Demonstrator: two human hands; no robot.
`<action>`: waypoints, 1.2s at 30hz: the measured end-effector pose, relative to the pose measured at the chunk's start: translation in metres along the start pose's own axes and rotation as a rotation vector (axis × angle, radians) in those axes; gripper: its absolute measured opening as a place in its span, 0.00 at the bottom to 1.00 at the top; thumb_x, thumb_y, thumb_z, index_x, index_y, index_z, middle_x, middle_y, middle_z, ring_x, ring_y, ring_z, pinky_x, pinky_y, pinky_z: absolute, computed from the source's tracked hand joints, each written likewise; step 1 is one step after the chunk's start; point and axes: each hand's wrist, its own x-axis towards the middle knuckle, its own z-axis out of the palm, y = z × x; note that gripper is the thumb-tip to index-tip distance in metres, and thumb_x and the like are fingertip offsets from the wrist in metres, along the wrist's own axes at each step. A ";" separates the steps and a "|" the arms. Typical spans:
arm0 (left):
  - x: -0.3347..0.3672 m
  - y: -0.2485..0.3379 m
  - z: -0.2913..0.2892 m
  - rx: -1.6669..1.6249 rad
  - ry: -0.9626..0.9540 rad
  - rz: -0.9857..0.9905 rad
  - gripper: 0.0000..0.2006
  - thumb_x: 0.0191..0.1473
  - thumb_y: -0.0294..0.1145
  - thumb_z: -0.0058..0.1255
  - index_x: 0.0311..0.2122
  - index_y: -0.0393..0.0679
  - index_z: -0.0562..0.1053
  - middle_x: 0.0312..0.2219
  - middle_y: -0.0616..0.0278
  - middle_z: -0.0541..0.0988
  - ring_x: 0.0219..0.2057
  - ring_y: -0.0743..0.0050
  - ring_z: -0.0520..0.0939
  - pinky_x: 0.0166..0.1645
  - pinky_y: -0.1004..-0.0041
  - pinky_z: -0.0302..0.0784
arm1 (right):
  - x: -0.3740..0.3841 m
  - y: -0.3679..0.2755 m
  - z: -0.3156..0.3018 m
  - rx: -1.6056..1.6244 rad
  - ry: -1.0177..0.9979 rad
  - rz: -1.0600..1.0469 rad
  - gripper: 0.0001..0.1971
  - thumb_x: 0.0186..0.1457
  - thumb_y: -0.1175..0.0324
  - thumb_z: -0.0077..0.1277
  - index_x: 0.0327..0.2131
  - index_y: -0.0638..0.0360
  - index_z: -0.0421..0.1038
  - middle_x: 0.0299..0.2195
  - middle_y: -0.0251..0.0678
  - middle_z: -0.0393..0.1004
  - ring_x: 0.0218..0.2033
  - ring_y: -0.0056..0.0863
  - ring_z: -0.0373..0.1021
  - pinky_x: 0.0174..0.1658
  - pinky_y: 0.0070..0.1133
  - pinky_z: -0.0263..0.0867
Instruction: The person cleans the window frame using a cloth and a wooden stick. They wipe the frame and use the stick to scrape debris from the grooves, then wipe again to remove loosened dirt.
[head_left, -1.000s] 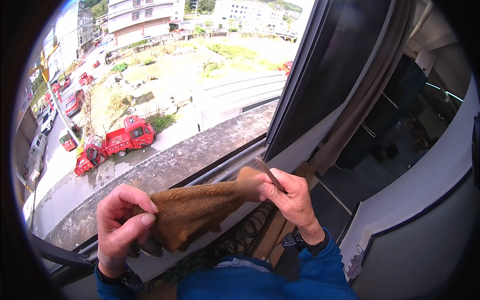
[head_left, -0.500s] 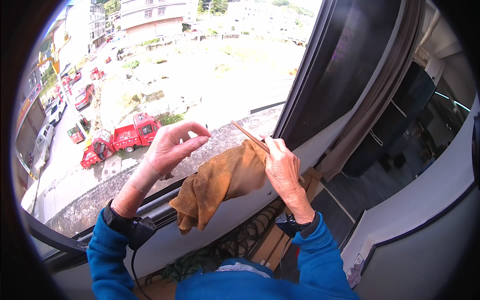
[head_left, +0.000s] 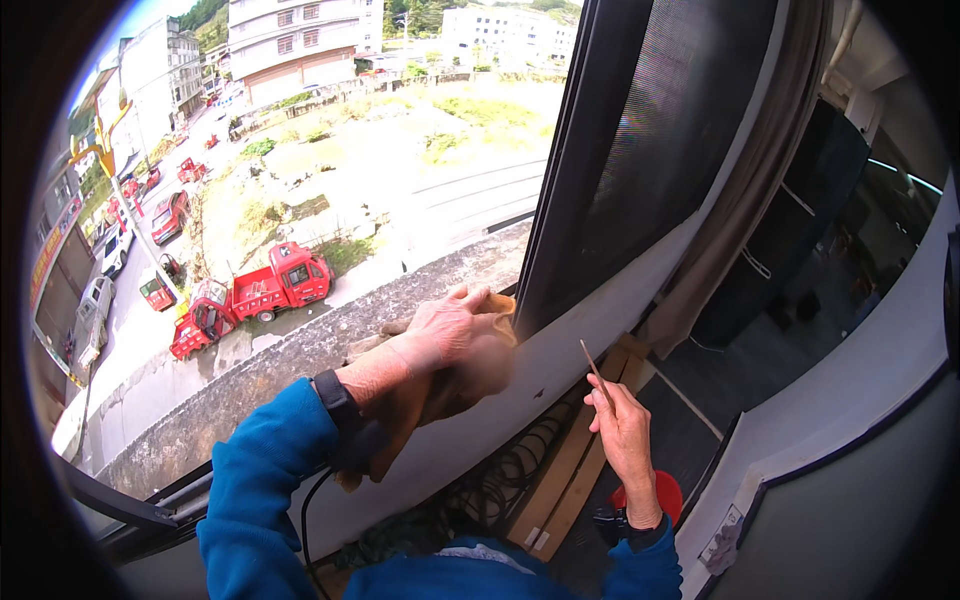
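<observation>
Brown cloth (head_left: 465,376) is found bunched beneath the left grip (head_left: 445,330), just beside the foot of the dark window frame (head_left: 578,150), with its lower folds hung below the left forearm (head_left: 385,372) in front of the pale wall (head_left: 455,446). The fingers of that grip are laid over the upper part of the fabric, but the palm side is hidden, so it cannot be told whether the cloth is pinched or only pressed. By the right grip (head_left: 622,415), well apart from the cloth, a thin brown stick (head_left: 591,366) is held near its lower end, thumb and fingers closed on it and the tip pointed up. The cloth is judged light, soft and limp, little prone to slip and not easily harmed; it is best taken by the gathered upper part, with a second hold at a loose lower fold. Whether it is damp cannot be told. The stick is judged light and stiff, perhaps snapped if bent, and best held low. No label is seen on either. Lettering is borne by a coloured sign (head_left: 45,265) outside, pale marks by the red truck (head_left: 262,291), and a small white label (head_left: 535,537) by the tan board (head_left: 572,470); the label's print is too small to be read.
</observation>
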 end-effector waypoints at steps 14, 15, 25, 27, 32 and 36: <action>-0.011 -0.009 -0.003 0.042 -0.070 0.060 0.16 0.56 0.48 0.42 0.29 0.48 0.74 0.51 0.56 0.67 0.48 0.59 0.69 0.37 0.64 0.76 | -0.011 -0.016 -0.005 0.082 0.029 -0.088 0.11 0.60 0.71 0.44 0.43 0.64 0.71 0.28 0.32 0.73 0.18 0.14 0.64 0.22 0.12 0.61; -0.015 -0.009 -0.005 0.039 -0.103 0.053 0.16 0.56 0.48 0.42 0.28 0.48 0.74 0.52 0.56 0.67 0.48 0.59 0.69 0.37 0.64 0.76 | -0.011 -0.017 -0.006 0.089 0.039 -0.088 0.11 0.60 0.71 0.44 0.43 0.64 0.71 0.28 0.32 0.73 0.18 0.13 0.64 0.22 0.12 0.60; -0.106 -0.013 -0.037 -0.047 -0.018 0.001 0.13 0.54 0.44 0.46 0.28 0.49 0.77 0.49 0.58 0.69 0.45 0.60 0.70 0.43 0.64 0.71 | -0.003 -0.014 -0.021 0.157 0.077 -0.071 0.12 0.60 0.69 0.44 0.42 0.67 0.70 0.28 0.32 0.75 0.18 0.13 0.62 0.23 0.12 0.61; -0.134 -0.012 -0.047 -0.002 -0.039 -0.039 0.12 0.53 0.44 0.47 0.28 0.49 0.77 0.48 0.58 0.69 0.43 0.60 0.70 0.43 0.64 0.71 | 0.001 -0.013 -0.024 0.153 0.067 -0.080 0.12 0.60 0.69 0.44 0.42 0.66 0.70 0.28 0.32 0.75 0.18 0.13 0.62 0.23 0.12 0.61; -0.212 -0.001 -0.070 0.043 -0.007 -0.222 0.08 0.45 0.39 0.54 0.23 0.48 0.76 0.43 0.63 0.71 0.38 0.62 0.72 0.41 0.66 0.71 | 0.011 -0.003 -0.025 0.138 0.025 -0.086 0.12 0.60 0.70 0.43 0.44 0.66 0.70 0.27 0.31 0.75 0.18 0.12 0.62 0.24 0.12 0.61; -0.264 0.010 -0.091 -0.059 0.151 -0.539 0.05 0.40 0.32 0.54 0.23 0.42 0.76 0.42 0.61 0.74 0.40 0.58 0.72 0.44 0.66 0.71 | 0.019 0.004 -0.020 0.222 -0.029 -0.051 0.15 0.62 0.68 0.41 0.48 0.66 0.67 0.28 0.35 0.74 0.19 0.12 0.62 0.24 0.10 0.59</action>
